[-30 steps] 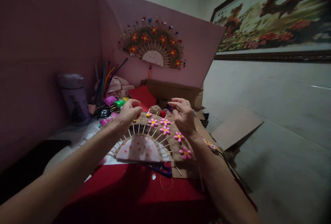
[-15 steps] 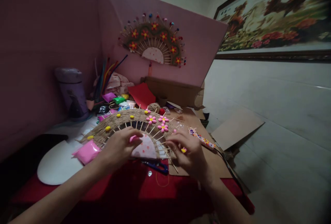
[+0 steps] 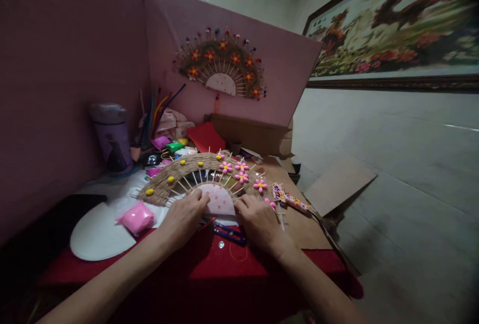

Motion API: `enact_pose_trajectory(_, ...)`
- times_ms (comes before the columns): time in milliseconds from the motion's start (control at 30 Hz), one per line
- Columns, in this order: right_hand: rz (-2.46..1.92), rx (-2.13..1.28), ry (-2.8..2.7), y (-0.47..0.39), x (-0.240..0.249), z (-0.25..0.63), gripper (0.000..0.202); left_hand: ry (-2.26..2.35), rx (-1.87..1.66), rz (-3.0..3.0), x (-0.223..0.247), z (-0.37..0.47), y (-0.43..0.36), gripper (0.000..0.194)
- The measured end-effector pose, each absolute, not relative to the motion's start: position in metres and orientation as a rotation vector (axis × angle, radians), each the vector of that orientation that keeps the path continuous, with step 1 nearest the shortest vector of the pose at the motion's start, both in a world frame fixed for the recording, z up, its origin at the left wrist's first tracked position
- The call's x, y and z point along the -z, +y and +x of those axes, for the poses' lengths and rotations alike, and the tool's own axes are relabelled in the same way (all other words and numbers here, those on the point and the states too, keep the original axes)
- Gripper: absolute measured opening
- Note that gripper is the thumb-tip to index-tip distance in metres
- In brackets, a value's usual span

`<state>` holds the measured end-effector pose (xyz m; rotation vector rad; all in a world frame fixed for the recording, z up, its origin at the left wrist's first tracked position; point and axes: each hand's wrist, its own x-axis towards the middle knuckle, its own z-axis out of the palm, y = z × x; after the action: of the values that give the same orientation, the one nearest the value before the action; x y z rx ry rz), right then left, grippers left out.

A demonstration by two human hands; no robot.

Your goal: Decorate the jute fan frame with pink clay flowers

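A half-round handmade fan (image 3: 168,174) of twine woven over thin sticks lies in front of me. Pink clay flowers (image 3: 241,177) with yellow centres sit on its right half, and bare yellow ovals (image 3: 170,180) dot the left. My left hand (image 3: 185,212) grips the fan beside the left end of its white, red-dotted base (image 3: 215,199). On the base's other side, my right hand (image 3: 260,217) holds the fan with closed fingers; its fingertips are partly hidden. Just below the base lies a blue-handled tool (image 3: 229,233).
A pink clay packet (image 3: 136,218) and a white half-round board (image 3: 99,234) are at left, near a purple tumbler (image 3: 112,139). A glue gun (image 3: 290,198) rests on brown cardboard (image 3: 310,232) at right. Another decorated fan (image 3: 222,67) hangs on the pink panel behind.
Both hands have come down onto the fan and taken hold around its base. The fan has shifted right and turned slightly. My view has tilted a little.
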<state>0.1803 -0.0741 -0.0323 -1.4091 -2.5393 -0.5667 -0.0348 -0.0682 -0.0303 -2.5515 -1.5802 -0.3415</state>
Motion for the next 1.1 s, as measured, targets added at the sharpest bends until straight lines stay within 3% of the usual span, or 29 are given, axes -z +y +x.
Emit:
enact_pose_trajectory(167,-1.496,0.579,-2.530,-0.067,0.022,0.181,0.013,-1.564,0.542,-2.620,0.036,-0.031,-0.049,0.021)
enact_pose_trajectory(267,-1.470,0.521,-2.530,-0.069,0.005,0.176,0.011,-1.590,0.851,-2.743,0.035,-0.032,-0.039,0.013)
enact_pose_trajectory(400,-1.438,0.449,-2.377,-0.066,-0.018,0.164,0.012,-1.699,1.665,-2.806,0.019,-0.021,-0.027,0.006)
enact_pose_trajectory(467,-1.318,0.338,-2.207,-0.057,-0.022,0.155,0.015,-1.887,2.162,-2.872,0.008,-0.013,-0.022,0.019)
enact_pose_trajectory(567,-1.106,0.156,-1.958,-0.040,-0.014,0.144,0.017,-1.728,2.976,-2.891,-0.001,-0.006,-0.014,0.032)
enact_pose_trajectory(667,-0.937,-0.001,-1.829,-0.028,0.004,0.138,0.016,-1.601,3.433,-2.717,0.002,-0.008,-0.011,0.035)
enact_pose_trajectory(767,-0.867,-0.055,-1.864,-0.028,0.019,0.137,0.013,-1.812,3.576,-2.431,0.011,-0.011,-0.013,0.038)
enact_pose_trajectory(1100,-0.824,-0.032,-1.926,-0.036,0.023,0.141,0.008,-1.736,3.145,-2.773,0.016,-0.008,-0.023,0.029)
